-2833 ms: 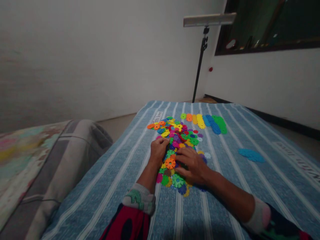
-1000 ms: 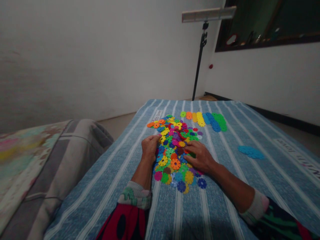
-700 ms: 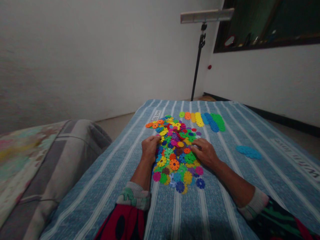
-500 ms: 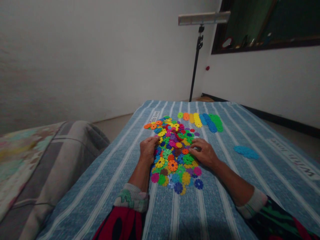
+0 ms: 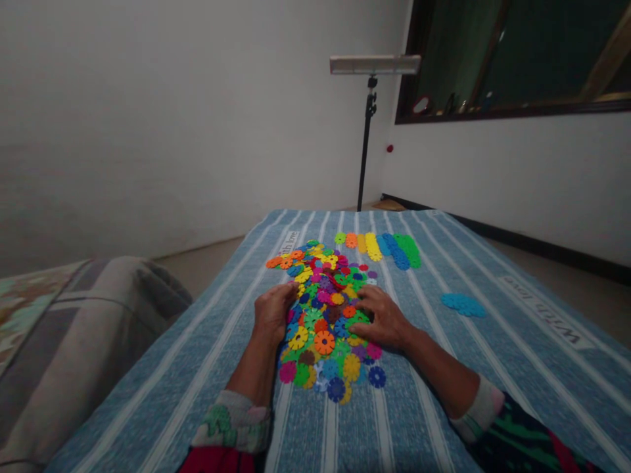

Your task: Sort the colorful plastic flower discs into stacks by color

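A heap of notched plastic flower discs (image 5: 324, 341) in many colours lies on the striped cloth. At the heap's left edge is my left hand (image 5: 273, 312), its fingers curled together; whatever they hold, if anything, is hidden. My right hand (image 5: 383, 320) rests over the right side of the heap with thumb and fingers apart. Its thumb is by a green disc (image 5: 361, 320), and an orange disc (image 5: 349, 311) lies between thumb and fingers.
Overlapping rows of discs sorted by colour, among them yellow (image 5: 373, 247) and green (image 5: 408, 251), lie beyond the heap. A light blue row (image 5: 463, 304) is to the right. A lamp stand (image 5: 365, 144) rises behind the table; a grey fabric-covered piece (image 5: 123, 309) stands at left.
The thumb and fingers of my right hand have spread wider apart, with the thumb lower over the discs. My left hand stays at the heap's left edge. The camera view has shifted slightly.
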Action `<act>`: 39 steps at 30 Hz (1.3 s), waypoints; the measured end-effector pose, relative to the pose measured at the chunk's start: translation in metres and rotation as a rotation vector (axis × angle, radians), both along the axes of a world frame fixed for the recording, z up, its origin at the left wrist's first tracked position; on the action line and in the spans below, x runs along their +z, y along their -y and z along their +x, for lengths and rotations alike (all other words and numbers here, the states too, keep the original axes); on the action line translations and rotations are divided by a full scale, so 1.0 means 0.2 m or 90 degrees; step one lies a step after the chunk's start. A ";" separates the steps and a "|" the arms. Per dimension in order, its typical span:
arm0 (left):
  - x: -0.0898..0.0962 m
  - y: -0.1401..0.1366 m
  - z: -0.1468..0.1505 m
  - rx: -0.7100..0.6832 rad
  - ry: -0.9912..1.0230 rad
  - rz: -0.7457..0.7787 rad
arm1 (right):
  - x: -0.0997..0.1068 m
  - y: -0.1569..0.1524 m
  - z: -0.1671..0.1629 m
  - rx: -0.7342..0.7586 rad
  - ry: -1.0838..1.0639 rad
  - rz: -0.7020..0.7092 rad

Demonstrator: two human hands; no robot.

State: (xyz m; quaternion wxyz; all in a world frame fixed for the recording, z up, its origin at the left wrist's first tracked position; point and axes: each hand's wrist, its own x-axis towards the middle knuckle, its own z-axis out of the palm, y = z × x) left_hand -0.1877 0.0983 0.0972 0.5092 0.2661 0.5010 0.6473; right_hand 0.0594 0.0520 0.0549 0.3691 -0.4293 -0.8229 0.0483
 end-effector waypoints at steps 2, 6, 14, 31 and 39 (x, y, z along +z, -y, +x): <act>0.00 0.00 0.00 0.004 0.008 0.006 | 0.00 -0.01 0.00 0.007 -0.005 -0.007; 0.00 0.00 0.01 0.011 0.012 0.002 | -0.01 -0.02 0.00 0.033 -0.028 -0.020; 0.00 0.00 0.01 0.009 -0.001 0.011 | 0.00 -0.03 0.03 0.068 -0.185 -0.125; 0.00 -0.01 0.00 -0.004 -0.025 -0.014 | 0.11 -0.12 0.26 -0.160 -0.446 -0.200; -0.01 -0.02 -0.01 -0.017 -0.036 -0.022 | 0.13 -0.36 0.78 -0.440 -0.321 -0.118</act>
